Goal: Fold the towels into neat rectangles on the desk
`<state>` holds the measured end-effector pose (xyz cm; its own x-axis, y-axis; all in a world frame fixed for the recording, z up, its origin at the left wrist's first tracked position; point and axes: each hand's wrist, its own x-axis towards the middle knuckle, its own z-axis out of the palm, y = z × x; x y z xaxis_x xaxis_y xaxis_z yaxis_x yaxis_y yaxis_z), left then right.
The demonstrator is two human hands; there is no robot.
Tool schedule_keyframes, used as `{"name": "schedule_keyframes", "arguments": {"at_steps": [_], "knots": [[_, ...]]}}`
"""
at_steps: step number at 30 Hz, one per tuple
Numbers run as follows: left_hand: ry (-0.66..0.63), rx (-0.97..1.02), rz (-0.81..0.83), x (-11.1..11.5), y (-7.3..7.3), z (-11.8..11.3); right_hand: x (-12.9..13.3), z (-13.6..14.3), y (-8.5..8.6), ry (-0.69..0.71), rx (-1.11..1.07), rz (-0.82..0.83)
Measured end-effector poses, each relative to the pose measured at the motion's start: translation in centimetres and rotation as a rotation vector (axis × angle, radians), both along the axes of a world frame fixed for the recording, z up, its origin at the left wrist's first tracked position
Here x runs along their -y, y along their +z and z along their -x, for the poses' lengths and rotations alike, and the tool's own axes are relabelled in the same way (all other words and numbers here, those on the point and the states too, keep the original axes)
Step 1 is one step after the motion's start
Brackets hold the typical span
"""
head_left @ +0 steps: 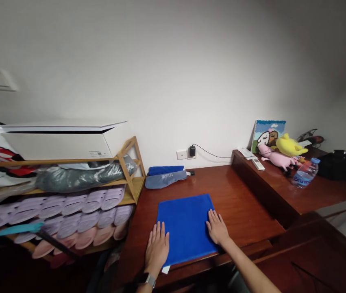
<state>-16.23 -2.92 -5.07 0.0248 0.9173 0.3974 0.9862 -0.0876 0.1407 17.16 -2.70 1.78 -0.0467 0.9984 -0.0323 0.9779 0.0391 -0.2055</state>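
Note:
A blue towel (188, 228) lies spread flat on the brown wooden desk (236, 199), with a white tag showing at its near left corner. My left hand (158, 246) rests flat over the towel's left edge, fingers stretched out and pointing away from me. On the opposite side, my right hand (217, 228) lies flat across the right edge, its fingers also extended. Neither hand grips anything. Behind the towel, near the wall, sit a folded grey-blue cloth with lettering (165, 179) and a folded blue cloth (165, 170).
To the left stands a wooden rack (134, 171) with rows of lilac and pink slippers and a white box (63, 144) on top. The raised surface at right holds a water bottle (305, 174), plush toys (288, 145) and a remote (258, 164). A black charger (192, 151) is plugged into the wall.

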Motion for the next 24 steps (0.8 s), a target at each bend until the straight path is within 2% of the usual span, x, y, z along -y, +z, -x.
{"name": "schedule_keyframes", "arguments": {"at_steps": [4,7,9,11,14,16,18,19,21,24], "knots": [[-0.003,0.007,-0.029,0.1,-0.1,0.2,-2.0,0.2,1.4,0.012,-0.037,0.023],[-0.024,0.001,-0.047,0.0,0.6,0.4,-2.7,0.0,0.8,0.019,-0.058,0.025],[-0.056,0.005,-0.070,-0.5,1.8,-0.9,-2.8,-0.2,0.0,0.025,-0.068,0.003],[-0.126,0.016,-0.076,-1.3,3.3,-4.0,-2.8,-0.3,-0.4,0.028,-0.071,-0.009],[-0.313,0.036,-0.019,-2.8,5.5,-10.8,-2.8,-0.3,-0.4,0.027,-0.065,-0.002],[-0.419,0.042,0.051,-3.7,6.2,-14.8,-2.8,-0.4,-0.2,0.028,-0.059,0.007],[-0.466,0.042,0.099,-4.2,6.2,-16.6,-2.8,-0.4,-0.1,0.030,-0.054,0.005],[-0.467,0.042,0.112,-4.3,5.9,-16.5,-2.8,-0.4,-0.1,0.030,-0.054,-0.003],[-0.417,0.043,0.111,-4.5,5.0,-14.1,-2.9,-0.5,-0.3,0.030,-0.056,-0.016],[-0.248,0.039,0.056,-4.5,3.1,-7.4,-3.0,-0.5,-0.8,0.027,-0.059,-0.017]]}}
